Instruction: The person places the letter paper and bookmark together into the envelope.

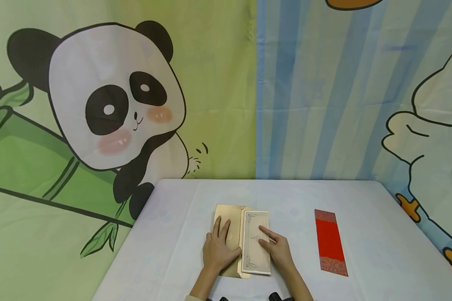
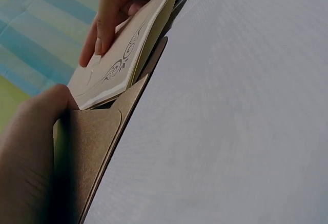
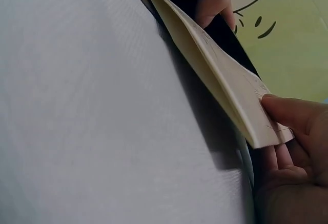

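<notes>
Cream card: at the right side of the gold envelope, overlapping its right-hand strip; layers slightly parted, right edge raised; inside or merely on top, cannot tell.
Right hand: angled in from the lower right, pinching the card's right edge, thumb side on the printed face, other fingers curled underneath.
Gold envelope: flat on the white table, lying under the left hand.
Left hand: back upward, reaching in from the lower left; fingers straight and spread over the envelope, pointing away from the body; thumb stretched out toward the card's left edge.
Red strip: well apart on the right, lying slightly slanted.
Panda backdrop: behind the table, at the left.
</notes>
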`<state>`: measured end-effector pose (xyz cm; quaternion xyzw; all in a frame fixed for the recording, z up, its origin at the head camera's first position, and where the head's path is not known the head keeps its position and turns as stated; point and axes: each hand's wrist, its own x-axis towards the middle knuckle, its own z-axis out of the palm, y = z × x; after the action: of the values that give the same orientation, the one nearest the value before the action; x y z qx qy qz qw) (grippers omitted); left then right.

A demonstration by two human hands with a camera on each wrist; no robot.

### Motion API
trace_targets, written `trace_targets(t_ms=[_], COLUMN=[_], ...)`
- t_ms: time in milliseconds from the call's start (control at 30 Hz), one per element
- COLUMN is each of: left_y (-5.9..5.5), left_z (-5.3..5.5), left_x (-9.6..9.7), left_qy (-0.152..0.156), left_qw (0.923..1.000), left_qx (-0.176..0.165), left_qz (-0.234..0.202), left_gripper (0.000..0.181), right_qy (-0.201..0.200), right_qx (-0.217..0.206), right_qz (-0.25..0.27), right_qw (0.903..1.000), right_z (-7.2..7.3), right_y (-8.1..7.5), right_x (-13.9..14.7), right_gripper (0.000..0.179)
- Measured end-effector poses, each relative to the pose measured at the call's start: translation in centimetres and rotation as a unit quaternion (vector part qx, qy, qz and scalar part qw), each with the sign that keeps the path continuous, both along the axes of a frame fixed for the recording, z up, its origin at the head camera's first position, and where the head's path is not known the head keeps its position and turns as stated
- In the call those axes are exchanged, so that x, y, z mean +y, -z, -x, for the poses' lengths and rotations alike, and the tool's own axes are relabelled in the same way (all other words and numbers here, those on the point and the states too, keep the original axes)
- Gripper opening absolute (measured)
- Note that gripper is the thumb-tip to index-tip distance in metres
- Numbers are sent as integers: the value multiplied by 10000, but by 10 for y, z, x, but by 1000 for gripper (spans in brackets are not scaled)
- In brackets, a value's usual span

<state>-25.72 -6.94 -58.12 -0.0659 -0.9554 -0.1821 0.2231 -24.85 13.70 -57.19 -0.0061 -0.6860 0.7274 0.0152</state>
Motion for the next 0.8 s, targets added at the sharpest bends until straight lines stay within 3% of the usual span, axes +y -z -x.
trace_targets(t_ms=[167, 400, 600, 800], left_y=[1, 1, 0, -1], left_z=[0, -1, -1, -2], left_x=[0, -1, -1, 0], left_qy=[1, 47, 16, 17], left_qw=[10000, 10000, 10000, 9999], left_qx=[61, 62, 63, 33], left_qz=[12, -47, -36, -114], left_gripper=[90, 90, 89, 89], right_qy=[-161, -44, -210, -464], right_qx=[105, 812, 932, 698], right_qz=[-284, -1330, -1485, -1638], right_qw=[9994, 9878, 9843, 9829], right_z=[2, 4, 5, 3], right_y=[2, 5, 8, 5], right_x=[-1, -8, -13, -8], right_gripper=[47, 45, 52, 67])
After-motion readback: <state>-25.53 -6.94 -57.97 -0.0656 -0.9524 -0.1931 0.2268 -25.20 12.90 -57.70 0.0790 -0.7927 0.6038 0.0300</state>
